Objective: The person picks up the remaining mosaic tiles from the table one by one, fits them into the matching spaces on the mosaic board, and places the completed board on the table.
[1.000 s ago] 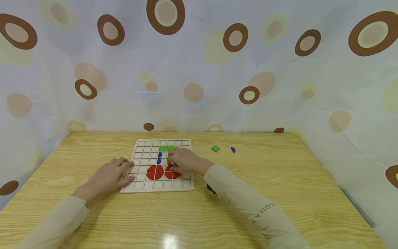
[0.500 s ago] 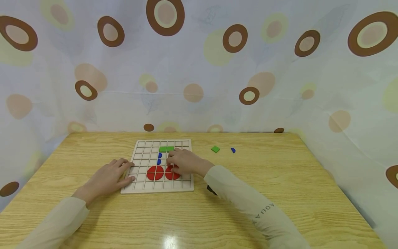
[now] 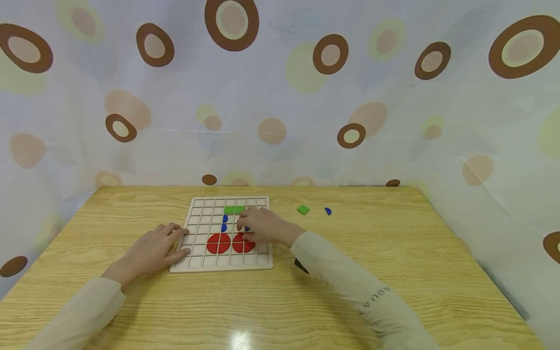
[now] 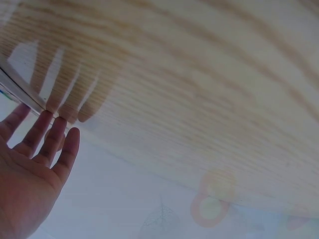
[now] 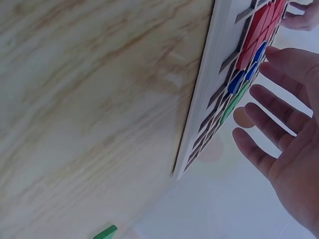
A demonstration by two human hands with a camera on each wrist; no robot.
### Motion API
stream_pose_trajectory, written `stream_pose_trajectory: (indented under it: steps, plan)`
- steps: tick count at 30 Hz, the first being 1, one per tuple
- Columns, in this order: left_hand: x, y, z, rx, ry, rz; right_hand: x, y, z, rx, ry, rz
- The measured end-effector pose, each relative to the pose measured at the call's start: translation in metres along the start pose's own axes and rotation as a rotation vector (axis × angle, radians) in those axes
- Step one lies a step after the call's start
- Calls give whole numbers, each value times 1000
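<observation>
A pale board (image 3: 199,260) with a raised square grid lies on the wooden table. My left hand (image 3: 150,248) rests its fingertips and thumb on the board's left edge, fingers spread. Over the board's right half hovers my right hand (image 3: 264,226), fingers slightly bent with nothing between them. A blue half-round piece (image 5: 236,82) sits in the grid near it, mostly covered by the hand in the head view. Two red circles (image 3: 218,243) of quarter pieces lie toward the front, two blue half-rounds (image 3: 225,218) above the left one, and green squares (image 3: 234,209) farther back, partly hidden.
To the right of the board, a loose green square (image 3: 303,209) and a loose blue half-round (image 3: 328,211) lie on the table (image 3: 376,253). A patterned curtain (image 3: 271,97) hangs behind and beside the table.
My right hand has shifted slightly right and away from the grid, uncovering part of a blue half-round beneath it. My left hand has stayed at the board's edge.
</observation>
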State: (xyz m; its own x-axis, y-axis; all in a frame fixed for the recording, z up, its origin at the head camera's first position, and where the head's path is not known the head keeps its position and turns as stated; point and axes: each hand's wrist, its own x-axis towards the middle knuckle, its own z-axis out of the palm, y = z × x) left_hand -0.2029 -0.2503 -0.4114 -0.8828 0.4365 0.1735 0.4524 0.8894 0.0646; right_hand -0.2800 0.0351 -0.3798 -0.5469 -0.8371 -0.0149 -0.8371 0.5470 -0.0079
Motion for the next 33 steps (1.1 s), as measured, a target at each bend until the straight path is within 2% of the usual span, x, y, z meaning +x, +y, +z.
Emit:
stream_pose_trajectory:
  steps: [5,9,18,27,33]
  plan:
    - [1,0,1,4,0,-1,-4,8,-1,-14,13,2]
    - [1,-1,2,5,1,-3,-11,12,-2,28,31,15]
    - [0,0,3,6,3,-3,-30,22,-2,33,40,75]
    - [0,1,2,-3,7,-6,-50,38,1,138,76,131]
    - [0,1,2,-4,6,-5,-64,50,2,120,100,163]
